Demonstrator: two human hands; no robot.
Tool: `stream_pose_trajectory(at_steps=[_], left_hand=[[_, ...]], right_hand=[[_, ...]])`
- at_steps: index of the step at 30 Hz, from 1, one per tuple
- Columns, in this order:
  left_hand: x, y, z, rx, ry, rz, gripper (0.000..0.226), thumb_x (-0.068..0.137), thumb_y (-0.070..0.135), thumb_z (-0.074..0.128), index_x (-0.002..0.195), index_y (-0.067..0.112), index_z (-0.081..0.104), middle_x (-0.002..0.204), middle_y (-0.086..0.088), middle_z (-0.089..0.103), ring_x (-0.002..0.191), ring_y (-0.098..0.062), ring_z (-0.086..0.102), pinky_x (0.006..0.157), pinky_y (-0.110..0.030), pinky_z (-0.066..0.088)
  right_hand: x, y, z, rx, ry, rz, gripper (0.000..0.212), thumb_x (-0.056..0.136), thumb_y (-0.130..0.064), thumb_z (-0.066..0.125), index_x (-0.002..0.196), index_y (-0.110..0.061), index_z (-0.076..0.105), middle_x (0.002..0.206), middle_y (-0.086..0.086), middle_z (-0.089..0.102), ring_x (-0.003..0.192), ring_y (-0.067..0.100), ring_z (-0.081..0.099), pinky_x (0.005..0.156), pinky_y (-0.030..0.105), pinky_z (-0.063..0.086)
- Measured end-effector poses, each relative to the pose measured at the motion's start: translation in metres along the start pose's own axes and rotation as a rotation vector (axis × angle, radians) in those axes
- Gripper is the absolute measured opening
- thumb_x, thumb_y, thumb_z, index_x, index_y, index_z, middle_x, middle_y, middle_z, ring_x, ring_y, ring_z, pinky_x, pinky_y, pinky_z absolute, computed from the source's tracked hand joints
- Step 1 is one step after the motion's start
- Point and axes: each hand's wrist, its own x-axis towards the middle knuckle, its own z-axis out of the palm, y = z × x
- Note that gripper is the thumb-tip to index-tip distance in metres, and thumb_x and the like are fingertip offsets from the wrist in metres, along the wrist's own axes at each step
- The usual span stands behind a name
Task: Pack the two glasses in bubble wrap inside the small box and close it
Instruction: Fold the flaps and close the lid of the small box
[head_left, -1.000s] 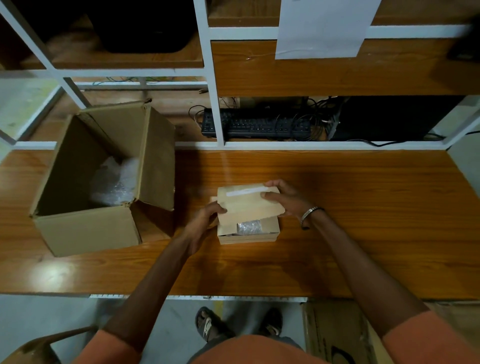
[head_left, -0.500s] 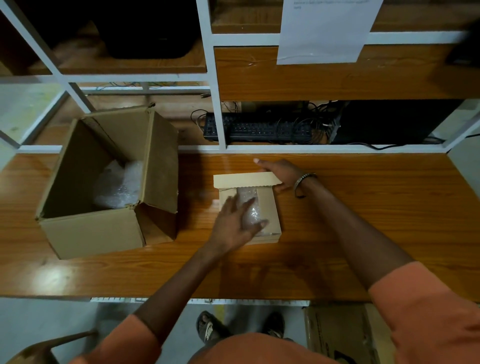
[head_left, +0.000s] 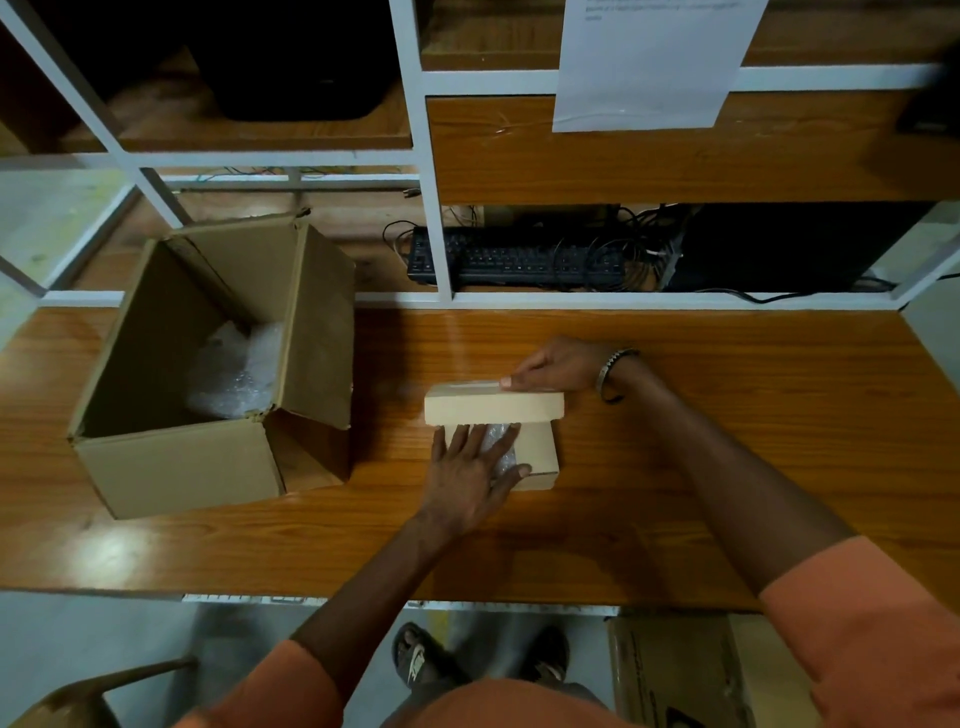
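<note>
- Bubble wrap (head_left: 500, 447) w/ glasses sits inside small box (head_left: 540, 457) on desk (head_left: 727, 415).
- Left hand (head_left: 470, 475) flat, pressing wrap down.
- Right hand (head_left: 558, 364) holds lid (head_left: 493, 407) up.
- Left: shut lid.

The small box (head_left: 540, 457), of pale tan cardboard, is set on the wooden counter (head_left: 675, 467) with its lid (head_left: 493, 408) raised at the far side. Clear bubble wrap (head_left: 498, 447) is seen inside the open top; the glasses themselves cannot be made out.
</note>
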Motion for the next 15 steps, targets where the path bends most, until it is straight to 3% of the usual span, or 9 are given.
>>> stream_pose_trajectory(at_steps=[3,6,8,10,12,15], left_hand=[[-0.02,-0.009,0.018,-0.04,0.096,0.042,0.065,0.106,0.066,0.001,0.166,0.041,0.0,0.174,-0.012,0.016,0.163,-0.028,0.006,0.132,-0.051,-0.001],[-0.036,-0.024,0.028,-0.195,0.205,0.095,0.057,0.112,0.054,0.008,0.166,0.039,-0.003,0.172,-0.007,0.013,0.163,-0.023,0.011,0.132,-0.045,0.007],[-0.042,-0.03,0.03,-0.281,0.256,0.121,0.057,0.114,0.047,0.019,0.168,0.032,0.011,0.173,-0.005,0.02,0.162,-0.019,0.017,0.131,-0.043,0.016],[-0.048,-0.033,0.029,-0.319,0.321,0.124,0.052,0.114,0.041,0.033,0.163,0.023,0.036,0.168,-0.006,0.036,0.157,-0.02,0.03,0.127,-0.041,0.029],[-0.055,-0.037,0.026,-0.337,0.395,0.089,0.045,0.11,0.035,0.046,0.149,0.017,0.058,0.156,-0.006,0.054,0.144,-0.021,0.051,0.117,-0.04,0.046],[-0.064,-0.046,0.022,-0.265,0.457,0.096,0.035,0.103,0.029,0.057,0.132,0.016,0.072,0.135,-0.005,0.071,0.12,-0.02,0.069,0.096,-0.041,0.061]], right_hand=[[0.005,0.015,0.008,0.009,-0.003,-0.061,0.075,0.063,-0.091,0.062,0.114,-0.038,0.077,0.113,-0.02,0.073,0.109,0.005,0.066,0.092,0.033,0.054],[0.003,0.02,0.014,-0.022,-0.024,-0.07,0.078,0.063,-0.09,0.064,0.124,-0.041,0.071,0.135,-0.018,0.065,0.121,0.006,0.059,0.105,0.04,0.05],[0.002,0.02,0.018,-0.077,-0.044,-0.062,0.092,0.057,-0.091,0.066,0.135,-0.042,0.063,0.149,-0.015,0.053,0.131,0.007,0.047,0.113,0.04,0.039],[0.005,0.022,0.023,-0.103,-0.041,-0.069,0.095,0.053,-0.092,0.069,0.136,-0.046,0.061,0.155,-0.014,0.047,0.142,0.011,0.041,0.118,0.042,0.033],[0.005,0.025,0.027,-0.117,-0.039,-0.073,0.095,0.053,-0.09,0.072,0.136,-0.047,0.06,0.158,-0.012,0.044,0.146,0.014,0.039,0.118,0.042,0.03],[0.004,0.029,0.035,-0.079,-0.022,-0.087,0.089,0.057,-0.08,0.079,0.136,-0.045,0.061,0.16,-0.011,0.041,0.147,0.012,0.036,0.115,0.036,0.026]])
